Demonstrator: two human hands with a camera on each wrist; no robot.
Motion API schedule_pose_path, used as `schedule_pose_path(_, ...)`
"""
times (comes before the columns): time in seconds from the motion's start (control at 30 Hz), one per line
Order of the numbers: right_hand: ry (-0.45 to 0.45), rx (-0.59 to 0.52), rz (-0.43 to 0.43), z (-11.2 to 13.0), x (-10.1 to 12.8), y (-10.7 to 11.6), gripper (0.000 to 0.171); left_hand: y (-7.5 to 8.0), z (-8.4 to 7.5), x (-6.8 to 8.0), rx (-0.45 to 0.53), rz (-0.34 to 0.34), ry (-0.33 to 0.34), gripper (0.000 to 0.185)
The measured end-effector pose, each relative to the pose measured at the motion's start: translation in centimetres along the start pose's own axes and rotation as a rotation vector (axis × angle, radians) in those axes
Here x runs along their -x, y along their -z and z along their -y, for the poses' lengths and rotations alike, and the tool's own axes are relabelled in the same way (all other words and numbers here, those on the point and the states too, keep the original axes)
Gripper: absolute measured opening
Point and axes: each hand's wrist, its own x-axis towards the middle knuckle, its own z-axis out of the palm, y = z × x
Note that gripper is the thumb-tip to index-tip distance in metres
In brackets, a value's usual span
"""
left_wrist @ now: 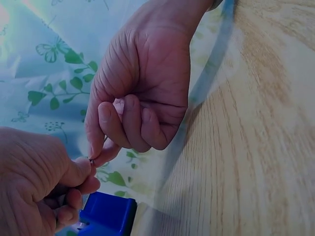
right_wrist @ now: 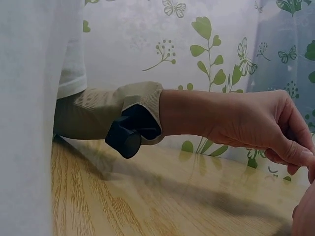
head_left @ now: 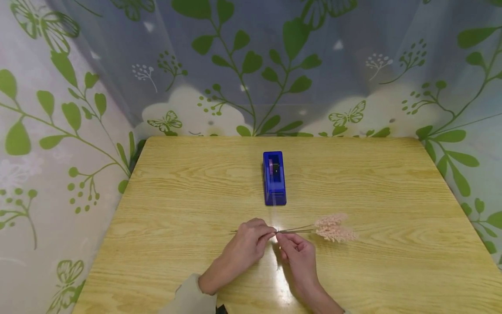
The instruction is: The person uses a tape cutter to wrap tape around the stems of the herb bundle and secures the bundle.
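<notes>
Pinching is seen at the middle of the work: a thin bundle of dried stems is held between both hands just in front of the blue tape dispenser, on the side nearer the person. The left hand is clamped on the stems with thumb and forefinger, its other fingers curled in, as the left wrist view shows. The right hand is likewise closed on the stems by its fingertips, right beside the left, the two sets of fingertips almost touching. The pink feathery heads lie to the right of the dispenser's front end, resting on the wooden table.

The step in hand is judged to be the gathering and holding of the stems in one tight bunch. Whether tape is already on the stems cannot be told; none is seen. The next move is judged to call for one hand to keep the bunch gripped while the other is freed toward the dispenser, without the stems being allowed to spread.
</notes>
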Motion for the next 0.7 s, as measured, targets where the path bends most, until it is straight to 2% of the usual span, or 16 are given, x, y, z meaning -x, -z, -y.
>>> schedule_pose_path(0.23,-0.001,-0.082,0.051,0.01,0.0,0.01,0.008,0.23,0.1,-0.15,-0.003,-0.018,-0.007,0.009)
schedule_pose_path(0.37,-0.016,-0.162,0.1,0.03,-0.02,0.12,0.009,0.19,0.22,-0.19,0.002,-0.024,-0.004,0.009)
schedule_pose_path(0.57,0.007,-0.211,0.232,-0.14,-0.24,0.42,0.012,-0.06,0.43,-0.07,0.011,-0.043,-0.014,0.006)
schedule_pose_path(0.7,0.012,-0.224,0.313,-0.27,-0.29,0.56,0.013,-0.23,0.34,-0.03,0.039,-0.035,0.016,0.003)
